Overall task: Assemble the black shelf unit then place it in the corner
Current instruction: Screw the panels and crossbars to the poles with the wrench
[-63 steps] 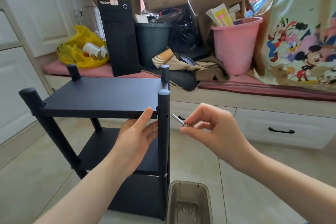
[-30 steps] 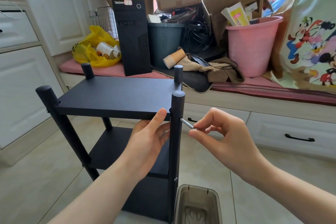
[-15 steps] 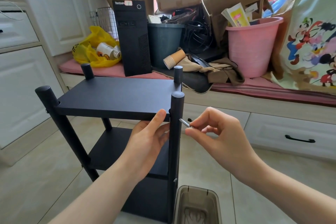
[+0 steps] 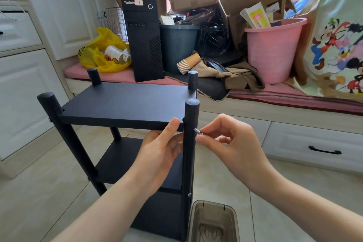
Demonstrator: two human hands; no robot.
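Observation:
The black shelf unit [image 4: 125, 106] stands upright on the tiled floor, with round posts at its corners and boards at several levels. My left hand [image 4: 161, 149] reaches under the top board, thumb on its front edge and fingers beside the near right post [image 4: 189, 143]. My right hand [image 4: 229, 143] pinches a small silver screw [image 4: 198, 131] whose tip sits at the right side of that post, just below the top board.
A brownish plastic tray [image 4: 213, 222] lies on the floor below my right hand. Behind the shelf runs a pink-cushioned bench with a black computer tower [image 4: 143, 41], a dark bin [image 4: 179, 47], a pink bucket [image 4: 273, 49], cardboard boxes and a yellow bag [image 4: 102, 51]. White cabinets stand at left.
My right hand has brought the screw leftward to the post, and less of the screw shows now. My left hand stays under the top board.

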